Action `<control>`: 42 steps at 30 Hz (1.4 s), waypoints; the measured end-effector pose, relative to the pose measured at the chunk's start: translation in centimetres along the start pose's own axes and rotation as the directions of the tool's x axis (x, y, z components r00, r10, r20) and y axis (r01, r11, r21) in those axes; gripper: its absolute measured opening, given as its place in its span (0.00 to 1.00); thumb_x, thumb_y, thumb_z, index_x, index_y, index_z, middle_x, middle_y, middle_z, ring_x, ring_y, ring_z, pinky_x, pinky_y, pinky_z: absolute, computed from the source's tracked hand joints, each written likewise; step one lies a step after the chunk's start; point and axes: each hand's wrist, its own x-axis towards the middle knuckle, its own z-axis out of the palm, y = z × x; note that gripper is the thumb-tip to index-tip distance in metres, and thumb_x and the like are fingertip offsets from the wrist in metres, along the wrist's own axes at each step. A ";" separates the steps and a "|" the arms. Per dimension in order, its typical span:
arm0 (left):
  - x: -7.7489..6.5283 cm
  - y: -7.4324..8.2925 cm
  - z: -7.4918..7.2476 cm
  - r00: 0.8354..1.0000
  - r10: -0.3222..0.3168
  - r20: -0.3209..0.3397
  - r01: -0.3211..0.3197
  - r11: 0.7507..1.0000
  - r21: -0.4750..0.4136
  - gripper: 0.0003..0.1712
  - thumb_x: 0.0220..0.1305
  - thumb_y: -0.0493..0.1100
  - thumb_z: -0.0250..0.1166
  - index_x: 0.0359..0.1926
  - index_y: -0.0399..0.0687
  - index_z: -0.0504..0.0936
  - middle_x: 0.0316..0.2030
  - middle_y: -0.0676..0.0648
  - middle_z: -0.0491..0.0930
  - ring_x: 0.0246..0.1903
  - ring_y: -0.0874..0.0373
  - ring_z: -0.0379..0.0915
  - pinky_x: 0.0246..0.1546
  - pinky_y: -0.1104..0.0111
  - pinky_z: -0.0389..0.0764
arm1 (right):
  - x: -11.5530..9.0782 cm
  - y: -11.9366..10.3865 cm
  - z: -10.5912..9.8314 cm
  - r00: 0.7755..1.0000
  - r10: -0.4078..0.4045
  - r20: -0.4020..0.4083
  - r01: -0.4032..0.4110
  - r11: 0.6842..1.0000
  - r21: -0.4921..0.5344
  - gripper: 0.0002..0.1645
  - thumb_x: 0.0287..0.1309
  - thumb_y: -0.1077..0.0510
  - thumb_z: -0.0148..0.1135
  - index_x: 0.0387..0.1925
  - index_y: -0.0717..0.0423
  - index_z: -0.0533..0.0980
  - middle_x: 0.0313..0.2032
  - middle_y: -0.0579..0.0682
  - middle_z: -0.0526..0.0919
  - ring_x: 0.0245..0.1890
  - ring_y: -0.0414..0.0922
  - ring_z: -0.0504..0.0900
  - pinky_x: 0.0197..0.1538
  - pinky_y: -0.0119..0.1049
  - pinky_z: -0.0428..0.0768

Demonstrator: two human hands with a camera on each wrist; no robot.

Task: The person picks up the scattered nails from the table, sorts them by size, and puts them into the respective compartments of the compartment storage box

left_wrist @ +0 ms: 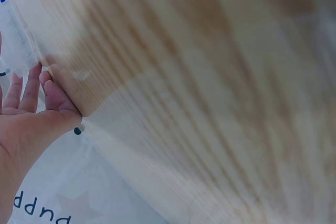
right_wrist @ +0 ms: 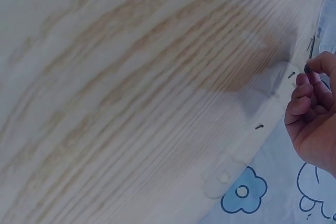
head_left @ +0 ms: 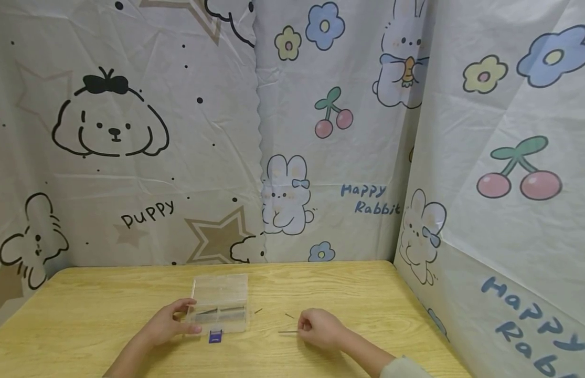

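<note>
A clear plastic box lies on the table with its lid raised at the back and a blue latch at the front. Long thin metal nails show inside it. My left hand holds the box by its left end, thumb at the front corner and fingers at the back. To the right of the box, my right hand pinches a long thin nail between thumb and fingers. It points left, low over the table; its dark round head shows at the fingertips in the right wrist view.
Two short nails lie loose on the wooden table: one beside the box, another near my right hand. Printed cloth hangs behind the table's back edge, and more cloth runs along the right side.
</note>
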 end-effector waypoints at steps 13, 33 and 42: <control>0.1 -0.1 0.0 1.000 -0.029 0.003 0.029 1.000 0.002 0.43 0.49 0.50 0.72 0.63 0.37 0.65 0.58 0.25 0.66 0.51 0.32 0.69 0.48 0.47 0.75 | 1.3 -0.8 0.4 1.000 0.010 -0.010 -0.009 1.000 0.026 0.03 0.54 0.60 0.59 0.26 0.51 0.76 0.20 0.37 0.67 0.21 0.31 0.64 0.26 0.24 0.66; 0.2 -0.1 0.0 1.000 -0.028 -0.002 0.028 1.000 0.007 0.43 0.49 0.50 0.73 0.62 0.36 0.66 0.57 0.25 0.67 0.51 0.33 0.70 0.50 0.46 0.74 | 3.1 -2.0 0.5 0.999 0.015 -0.039 -0.013 0.998 0.053 0.04 0.54 0.59 0.57 0.26 0.53 0.74 0.21 0.37 0.68 0.22 0.31 0.64 0.27 0.25 0.66; 0.1 -0.1 0.1 1.000 -0.019 0.000 0.019 1.000 -0.015 0.43 0.49 0.50 0.73 0.62 0.35 0.65 0.58 0.25 0.66 0.55 0.28 0.64 0.53 0.43 0.71 | 3.7 -2.7 0.7 0.998 0.002 -0.056 0.000 0.999 0.041 0.05 0.54 0.58 0.58 0.27 0.55 0.76 0.21 0.38 0.68 0.22 0.31 0.64 0.27 0.24 0.66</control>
